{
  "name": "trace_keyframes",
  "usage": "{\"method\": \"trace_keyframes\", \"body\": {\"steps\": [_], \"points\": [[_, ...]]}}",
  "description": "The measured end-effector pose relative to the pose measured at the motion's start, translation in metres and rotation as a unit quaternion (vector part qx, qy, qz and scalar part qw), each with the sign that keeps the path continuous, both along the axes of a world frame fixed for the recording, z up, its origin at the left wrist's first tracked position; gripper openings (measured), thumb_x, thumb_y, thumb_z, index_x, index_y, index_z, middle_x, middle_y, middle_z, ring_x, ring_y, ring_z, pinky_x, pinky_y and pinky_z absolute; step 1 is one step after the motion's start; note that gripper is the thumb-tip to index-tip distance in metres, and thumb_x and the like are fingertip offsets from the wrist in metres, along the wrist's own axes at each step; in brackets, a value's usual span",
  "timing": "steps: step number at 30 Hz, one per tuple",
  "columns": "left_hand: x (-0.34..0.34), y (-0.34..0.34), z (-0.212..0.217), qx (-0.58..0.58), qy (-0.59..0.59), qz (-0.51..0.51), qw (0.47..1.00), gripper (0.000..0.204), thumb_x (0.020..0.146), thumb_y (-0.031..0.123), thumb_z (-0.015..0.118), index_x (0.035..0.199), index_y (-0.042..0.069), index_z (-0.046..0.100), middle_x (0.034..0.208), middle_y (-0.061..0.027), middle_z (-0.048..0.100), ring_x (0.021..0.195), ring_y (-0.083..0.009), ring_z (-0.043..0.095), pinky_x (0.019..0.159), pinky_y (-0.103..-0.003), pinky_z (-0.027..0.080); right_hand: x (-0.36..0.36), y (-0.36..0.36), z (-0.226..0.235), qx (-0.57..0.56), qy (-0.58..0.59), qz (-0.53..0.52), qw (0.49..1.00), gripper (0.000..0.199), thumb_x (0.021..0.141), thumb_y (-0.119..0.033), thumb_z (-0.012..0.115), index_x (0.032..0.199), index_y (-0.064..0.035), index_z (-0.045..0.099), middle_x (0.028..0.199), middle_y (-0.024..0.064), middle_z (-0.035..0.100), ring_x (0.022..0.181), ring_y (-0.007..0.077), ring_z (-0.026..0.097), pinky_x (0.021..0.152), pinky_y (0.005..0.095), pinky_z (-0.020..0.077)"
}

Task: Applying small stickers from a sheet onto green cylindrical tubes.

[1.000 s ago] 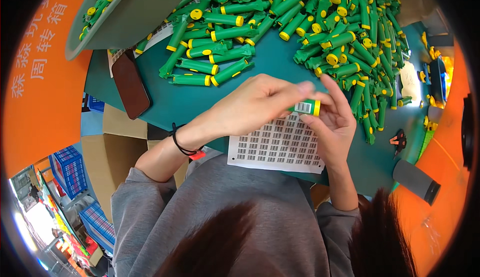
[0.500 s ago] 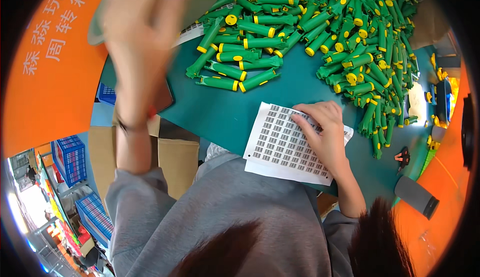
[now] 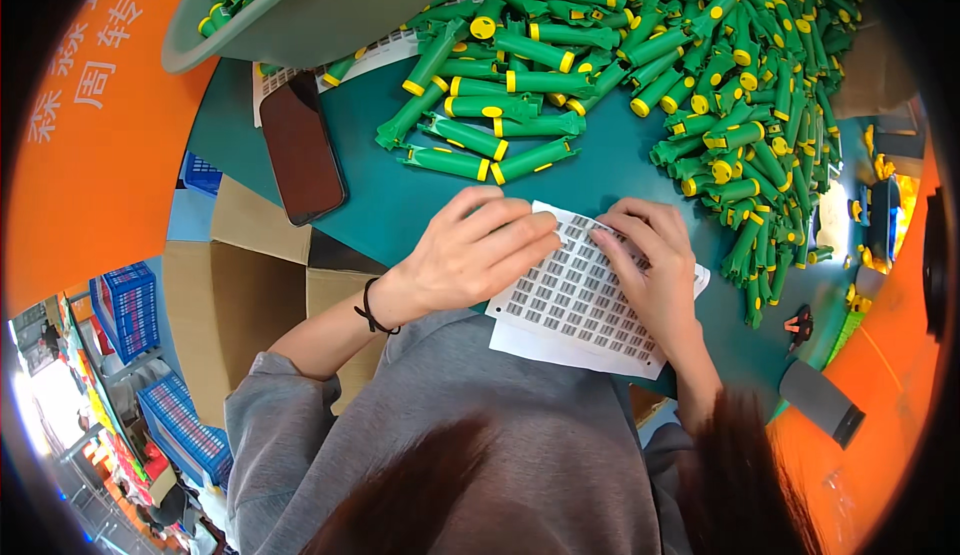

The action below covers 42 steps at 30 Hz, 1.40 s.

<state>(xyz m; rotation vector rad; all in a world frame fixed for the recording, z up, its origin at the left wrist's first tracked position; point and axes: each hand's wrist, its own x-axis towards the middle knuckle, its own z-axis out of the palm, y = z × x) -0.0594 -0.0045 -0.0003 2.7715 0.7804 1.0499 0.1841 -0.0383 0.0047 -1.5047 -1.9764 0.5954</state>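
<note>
A white sheet of small dark-printed stickers [image 3: 575, 300] lies at the near table edge, over another white sheet. My right hand [image 3: 655, 265] grips its upper right part, thumb on top and fingers bent around the far edge. At the sheet's upper left, my left hand [image 3: 480, 255] has its fingers bent and drawn together, tips on the printed rows. Whatever those tips may pinch is hidden. Beyond both hands lie several green tubes with yellow ends [image 3: 540, 160], the nearest a short way from the sheet.
A large heap of green tubes [image 3: 760, 145] covers the far right. At the far left are a grey-green basin [image 3: 330, 15] holding more tubes and a dark phone [image 3: 303, 155]. Small snips [image 3: 798, 325] and a grey cylinder [image 3: 822, 402] lie right. An open cardboard box [image 3: 250, 295] stands below left.
My left hand has come down from over the basin to the sticker sheet, uncovering the phone and basin. My right hand stays on the sheet.
</note>
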Motion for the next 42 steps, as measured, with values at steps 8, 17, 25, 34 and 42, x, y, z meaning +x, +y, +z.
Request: {"method": "trace_keyframes", "body": {"steps": [8, 17, 25, 34, 42], "points": [[-0.014, 0.003, 0.006, -0.346, -0.405, 0.174, 0.828, 0.018, 0.085, 0.003, 0.078, 0.099, 0.004, 0.067, 0.102, -0.0056, 0.065, 0.091, -0.0149, 0.059, 0.084, -0.029, 0.048, -0.061, 0.067, 0.03, 0.12, -0.219, 0.232, 0.94, 0.031, 0.083, -0.012, 0.069, 0.113, -0.0079, 0.067, 0.114, 0.0053, 0.064, 0.104, 0.0227, 0.059, 0.089, 0.0374, 0.049], [0.008, 0.006, 0.032, -0.459, -0.371, 0.023, 0.807, 0.065, 0.084, -0.002, 0.077, 0.138, 0.003, 0.042, 0.123, -0.0131, 0.065, 0.12, -0.0207, 0.061, 0.101, -0.036, 0.048, -0.023, 0.041, 0.036, 0.005, 0.326, 0.147, 0.934, 0.035, 0.088, 0.01, 0.064, 0.122, 0.0027, 0.058, 0.122, 0.0196, 0.061, 0.1, 0.0232, 0.066, 0.079, 0.0306, 0.0562], [0.044, -0.002, 0.024, -0.449, -0.366, 0.004, 0.815, 0.06, 0.083, -0.007, 0.076, 0.133, 0.002, 0.044, 0.102, -0.0113, 0.07, 0.095, -0.0147, 0.067, 0.088, -0.032, 0.055, -0.001, -0.002, 0.005, -0.087, 0.525, 0.068, 0.844, 0.046, 0.084, 0.013, 0.069, 0.126, 0.0048, 0.054, 0.134, 0.0162, 0.051, 0.126, 0.0235, 0.055, 0.104, 0.0383, 0.0495], [0.059, 0.014, 0.038, -0.322, -0.269, -0.026, 0.907, 0.082, 0.071, 0.004, 0.087, 0.139, 0.001, 0.041, 0.123, -0.0148, 0.061, 0.117, -0.0211, 0.058, 0.102, -0.037, 0.045, 0.016, -0.011, 0.008, -0.052, 0.537, 0.051, 0.84, 0.032, 0.094, 0.005, 0.062, 0.125, 0.0074, 0.059, 0.133, 0.0197, 0.056, 0.123, 0.0263, 0.057, 0.104, 0.0388, 0.0478], [0.065, 0.011, 0.046, -0.361, -0.311, -0.017, 0.879, 0.044, 0.081, -0.001, 0.079, 0.12, 0.002, 0.059, 0.124, -0.0139, 0.062, 0.118, -0.0228, 0.058, 0.104, -0.038, 0.045, 0.012, -0.011, 0.013, -0.016, 0.471, -0.016, 0.882, 0.039, 0.088, 0.007, 0.067, 0.125, 0.0062, 0.059, 0.129, 0.0189, 0.057, 0.106, 0.0199, 0.062, 0.087, 0.0294, 0.0537]]}}
